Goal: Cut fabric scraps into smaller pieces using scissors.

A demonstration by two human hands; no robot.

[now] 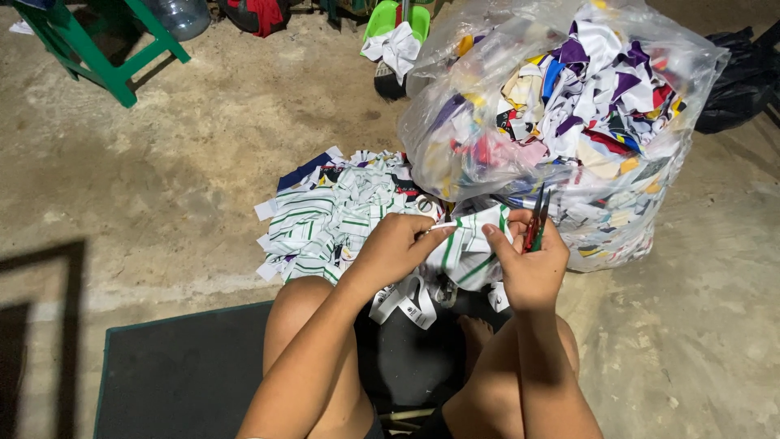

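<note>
Left hand (396,246) pinches striped fabric piece (467,244); right hand (528,264) grips scissors (536,219), blades at 12 o'clock. Risk: blade nicks fingertip close beside cloth.

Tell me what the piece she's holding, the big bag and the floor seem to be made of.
The white piece with green stripes looks like soft knit fabric: it folds limply between both hands. The big bag seems thin clear plastic, glossy and wrinkled, with colourful scraps showing through. The floor looks like bare concrete, matte, blotchy and rough.
</note>
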